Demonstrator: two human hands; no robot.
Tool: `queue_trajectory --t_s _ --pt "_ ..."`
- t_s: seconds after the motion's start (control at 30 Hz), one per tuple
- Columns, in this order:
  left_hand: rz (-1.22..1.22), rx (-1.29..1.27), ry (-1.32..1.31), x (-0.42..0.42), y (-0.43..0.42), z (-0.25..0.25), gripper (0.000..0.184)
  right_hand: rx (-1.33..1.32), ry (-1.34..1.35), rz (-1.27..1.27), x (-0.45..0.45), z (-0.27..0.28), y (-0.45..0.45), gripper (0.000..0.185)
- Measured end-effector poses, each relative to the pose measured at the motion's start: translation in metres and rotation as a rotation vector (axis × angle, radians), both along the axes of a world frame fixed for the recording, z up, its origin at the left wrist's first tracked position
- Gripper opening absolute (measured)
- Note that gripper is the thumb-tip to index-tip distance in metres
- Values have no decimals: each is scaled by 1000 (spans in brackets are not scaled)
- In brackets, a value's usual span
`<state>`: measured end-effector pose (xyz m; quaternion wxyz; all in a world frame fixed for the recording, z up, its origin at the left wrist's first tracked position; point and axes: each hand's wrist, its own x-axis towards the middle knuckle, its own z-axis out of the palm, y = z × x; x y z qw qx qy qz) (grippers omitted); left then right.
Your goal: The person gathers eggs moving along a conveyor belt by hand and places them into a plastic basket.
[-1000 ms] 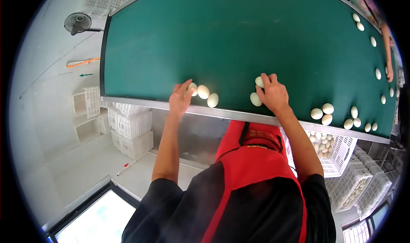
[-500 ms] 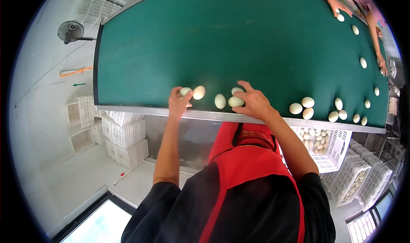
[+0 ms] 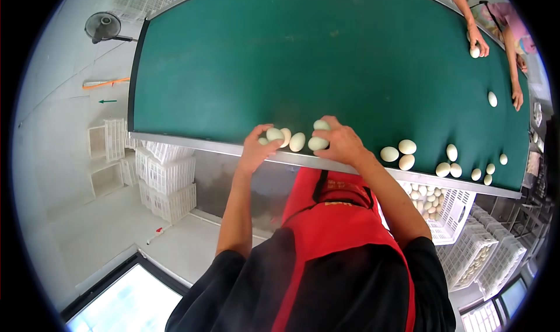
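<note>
My left hand (image 3: 255, 150) curls around a pale greenish egg (image 3: 275, 135), with a second egg (image 3: 263, 140) partly hidden in its fingers. A creamier egg (image 3: 286, 135) touches that group on the right, and a pale egg (image 3: 297, 142) stands beside it. My right hand (image 3: 345, 143) grips two pale eggs, an upper egg (image 3: 321, 125) and a lower egg (image 3: 318, 143), between thumb and fingers. Both hands are near the front edge of the green table surface (image 3: 280, 63).
Several loose eggs (image 3: 406, 162) lie right of my right hand. A metal rail (image 3: 221, 147) edges the table. Below it stands a white crate (image 3: 458, 215) of eggs. Another person's hand (image 3: 478, 43) holds an egg (image 3: 475, 52) at the far right. Stacked crates (image 3: 169, 180) stand lower left.
My left hand has moved right with its eggs, closing up to the creamier egg. My right hand keeps its two eggs, shifted slightly left. The other person's upper hand has moved toward me.
</note>
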<state>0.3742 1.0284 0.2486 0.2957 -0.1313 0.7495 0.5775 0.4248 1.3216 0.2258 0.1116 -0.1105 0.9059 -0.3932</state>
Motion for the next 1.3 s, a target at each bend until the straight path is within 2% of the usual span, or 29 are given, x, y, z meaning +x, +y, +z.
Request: queue_trajectory --t_s 0.07,0.17,0.27,0.37,0.47,0.63,0.7,0.77,0.9,1.07,1.1,1.17,1.23,1.3 --pt "-29 43 -5 1 9 8 53 -25 -3 -65 -2 8 10 43" --pt "-73 96 65 11 6 -17 55 -73 -13 -146 -1 6 21 45" --pt "-250 -14 270 22 14 -21 55 -149 0 -188 9 7 24 47" --pt "-268 -29 365 31 18 -28 56 -217 -26 -225 15 15 29 49" --pt "-232 -72 439 44 33 -22 54 -405 -51 -274 22 21 37 47" --pt "-163 -98 592 60 77 -43 60 -669 -119 -320 23 8 56 47" --pt "-148 -145 637 61 91 -50 62 -768 -274 -421 26 28 56 49" --pt "-34 -190 621 69 108 -43 66 -809 -367 -444 37 28 72 51" --pt "62 -188 692 72 120 -66 68 -873 -418 -445 70 44 94 49" --pt "31 -167 618 79 127 -46 68 -932 -470 -444 109 58 119 48" --pt "17 -162 571 78 120 -38 69 -989 -499 -418 111 58 116 48" --pt "43 -181 598 80 121 -39 66 -1079 -549 -594 112 50 117 51" --pt "84 -122 639 82 117 -36 64 -1130 -640 -541 97 61 97 54" --pt "118 -54 602 81 107 -29 64 -1034 -628 -573 80 72 78 58"
